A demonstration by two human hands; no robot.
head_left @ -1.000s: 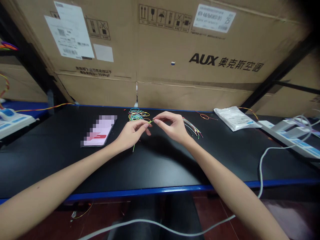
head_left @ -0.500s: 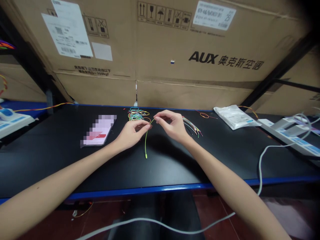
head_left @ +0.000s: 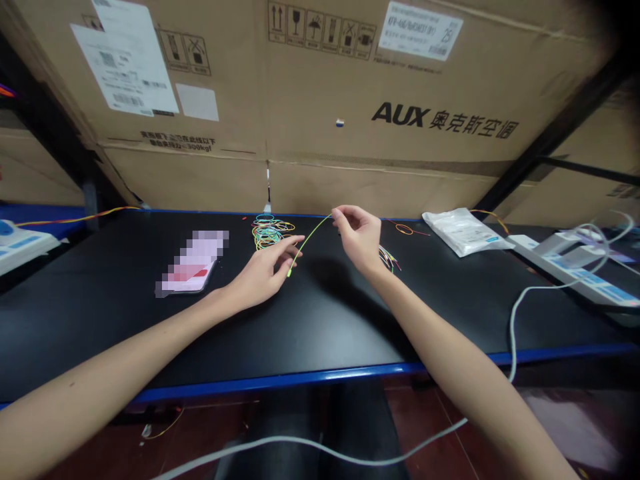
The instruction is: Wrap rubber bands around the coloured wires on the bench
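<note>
Pinched by one end in my right hand (head_left: 361,235), a thin yellow-green wire (head_left: 313,233) slants down to the left above the black table. Its lower end carries a small bright green tip. My left hand (head_left: 267,272) is open beside that lower end, its fingers apart; the wire passes close by the fingertips, and whether they touch it I cannot tell. Just behind my left hand lies a tangle of coloured wires (head_left: 270,230). A bundle of short wires (head_left: 389,259) shows partly from behind my right wrist.
A phone (head_left: 197,263) lies left of my left hand. Toward the back right are a white plastic packet (head_left: 465,230), a loose wire loop (head_left: 404,229) and power strips (head_left: 570,267). A grey cable (head_left: 515,327) hangs over the front edge. A large cardboard box (head_left: 300,87) stands behind.
My right hand has moved right and slightly up, drawing the wire's upper end along. My left hand has loosened its pinch and spread its fingers, and the wire's lower end has risen.
</note>
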